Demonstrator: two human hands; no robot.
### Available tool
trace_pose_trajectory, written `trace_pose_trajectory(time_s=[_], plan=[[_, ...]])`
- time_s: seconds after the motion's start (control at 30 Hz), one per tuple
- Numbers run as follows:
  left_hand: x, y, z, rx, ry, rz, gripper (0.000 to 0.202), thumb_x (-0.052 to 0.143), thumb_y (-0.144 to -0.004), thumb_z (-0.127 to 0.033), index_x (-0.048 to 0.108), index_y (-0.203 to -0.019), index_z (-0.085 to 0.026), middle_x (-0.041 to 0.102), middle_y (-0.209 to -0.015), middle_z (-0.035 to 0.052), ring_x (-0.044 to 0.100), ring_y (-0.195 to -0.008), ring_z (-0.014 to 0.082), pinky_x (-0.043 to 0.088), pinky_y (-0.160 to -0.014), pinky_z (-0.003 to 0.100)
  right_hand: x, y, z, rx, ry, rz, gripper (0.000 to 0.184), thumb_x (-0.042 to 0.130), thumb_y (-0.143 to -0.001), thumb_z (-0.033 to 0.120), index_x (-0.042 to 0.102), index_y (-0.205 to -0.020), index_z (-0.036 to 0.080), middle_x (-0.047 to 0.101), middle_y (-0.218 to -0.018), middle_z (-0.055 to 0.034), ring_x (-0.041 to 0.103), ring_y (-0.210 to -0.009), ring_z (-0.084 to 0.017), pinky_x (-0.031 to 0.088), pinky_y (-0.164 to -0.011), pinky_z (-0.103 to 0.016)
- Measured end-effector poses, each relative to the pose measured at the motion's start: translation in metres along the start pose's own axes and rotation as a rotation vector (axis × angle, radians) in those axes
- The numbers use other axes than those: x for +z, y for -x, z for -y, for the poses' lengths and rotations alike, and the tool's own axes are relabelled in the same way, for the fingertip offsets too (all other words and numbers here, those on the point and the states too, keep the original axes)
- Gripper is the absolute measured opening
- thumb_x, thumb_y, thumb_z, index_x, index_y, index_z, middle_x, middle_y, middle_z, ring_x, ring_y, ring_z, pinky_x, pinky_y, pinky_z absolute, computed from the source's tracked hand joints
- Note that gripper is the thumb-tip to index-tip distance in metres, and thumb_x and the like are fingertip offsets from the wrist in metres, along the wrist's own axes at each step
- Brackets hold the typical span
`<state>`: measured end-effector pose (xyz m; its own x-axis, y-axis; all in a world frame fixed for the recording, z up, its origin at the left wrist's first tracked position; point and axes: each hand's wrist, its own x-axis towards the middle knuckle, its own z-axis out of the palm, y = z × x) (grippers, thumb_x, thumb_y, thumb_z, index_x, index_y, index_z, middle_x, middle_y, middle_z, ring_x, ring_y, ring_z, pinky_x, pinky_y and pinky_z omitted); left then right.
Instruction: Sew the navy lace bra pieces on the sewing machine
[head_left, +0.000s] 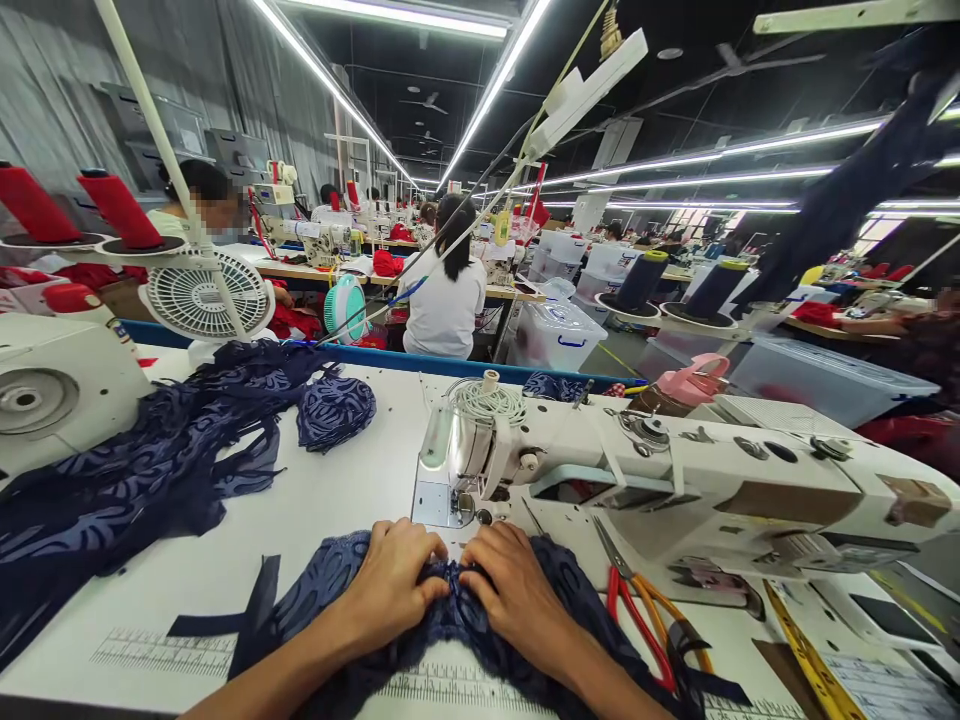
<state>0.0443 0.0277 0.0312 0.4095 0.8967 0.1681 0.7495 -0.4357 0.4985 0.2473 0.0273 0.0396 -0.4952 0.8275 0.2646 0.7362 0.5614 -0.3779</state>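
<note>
My left hand (394, 580) and my right hand (510, 590) lie side by side on a piece of navy lace fabric (465, 630) at the near edge of the white table (315, 510). Both hands have their fingers curled and pinched into the lace, just in front of the needle area of a white sewing machine (675, 480). A black strap (255, 610) trails from the lace to the left.
A heap of navy lace pieces (150, 460) covers the table's left. Red-and-orange scissors (645, 610) and a yellow tape measure (810, 660) lie at the right. A small white fan (206, 295) and red thread cones (116, 205) stand at the back left. Other workers sit beyond.
</note>
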Motion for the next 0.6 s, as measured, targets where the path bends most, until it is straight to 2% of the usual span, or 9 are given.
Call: trace_pose_trajectory(time_s=[0.07,0.2,0.3,0.4,0.53,0.6], plan=[[0.0,-0.001,0.001,-0.004,0.037,0.017,0.008,0.066,-0.085,-0.017,0.064,-0.09,-0.023,0.068,-0.087,-0.0024,0.06,-0.09,0.0211,0.04,-0.086,0.039,-0.005,0.001,-0.001,0.013,-0.026,0.02,0.02,0.067,-0.084,0.005,0.057,-0.084,0.023,0.062,-0.087,0.0029,0.058,-0.09,-0.019,0.043,-0.084,-0.034],[0.002,-0.002,0.001,-0.012,0.093,0.024,0.008,0.059,-0.087,-0.013,0.061,-0.086,-0.021,0.065,-0.087,-0.0026,0.057,-0.093,0.0198,0.036,-0.092,0.041,-0.01,0.0,-0.001,0.034,-0.095,0.068,0.024,0.069,-0.085,0.008,0.061,-0.099,0.026,0.066,-0.094,0.005,0.06,-0.094,-0.017,0.043,-0.084,-0.031],[0.006,-0.002,-0.001,-0.016,0.129,0.019,0.008,0.056,-0.087,-0.013,0.058,-0.085,-0.021,0.062,-0.087,-0.002,0.055,-0.093,0.0198,0.033,-0.097,0.044,-0.006,-0.006,-0.002,0.057,-0.12,0.084,0.016,0.066,-0.087,0.01,0.062,-0.089,0.025,0.066,-0.087,0.0071,0.061,-0.089,-0.015,0.042,-0.08,-0.028],[0.009,-0.003,-0.001,-0.045,0.17,0.021,0.007,0.053,-0.087,-0.016,0.056,-0.082,-0.021,0.059,-0.086,-0.0009,0.053,-0.093,0.0208,0.031,-0.1,0.047,-0.002,-0.01,-0.002,0.068,-0.122,0.07,0.016,0.064,-0.088,0.01,0.06,-0.08,0.023,0.065,-0.083,0.0063,0.061,-0.086,-0.015,0.04,-0.076,-0.029],[0.01,-0.004,0.001,-0.096,0.269,0.042,0.004,0.05,-0.087,-0.022,0.053,-0.086,-0.023,0.06,-0.091,-0.0012,0.054,-0.095,0.0204,0.027,-0.108,0.051,-0.005,-0.005,0.004,0.034,-0.101,-0.01,0.015,0.061,-0.091,0.011,0.061,-0.098,0.024,0.064,-0.097,0.0009,0.055,-0.095,-0.02,0.035,-0.089,-0.037],[0.009,-0.005,0.002,-0.127,0.321,0.057,0.006,0.047,-0.088,-0.024,0.05,-0.083,-0.023,0.058,-0.082,-0.0043,0.056,-0.086,0.0179,0.021,-0.113,0.052,-0.006,0.001,0.009,-0.037,-0.063,-0.071,0.014,0.058,-0.094,0.013,0.06,-0.101,0.024,0.063,-0.097,-0.0004,0.053,-0.093,-0.02,0.031,-0.094,-0.04]])
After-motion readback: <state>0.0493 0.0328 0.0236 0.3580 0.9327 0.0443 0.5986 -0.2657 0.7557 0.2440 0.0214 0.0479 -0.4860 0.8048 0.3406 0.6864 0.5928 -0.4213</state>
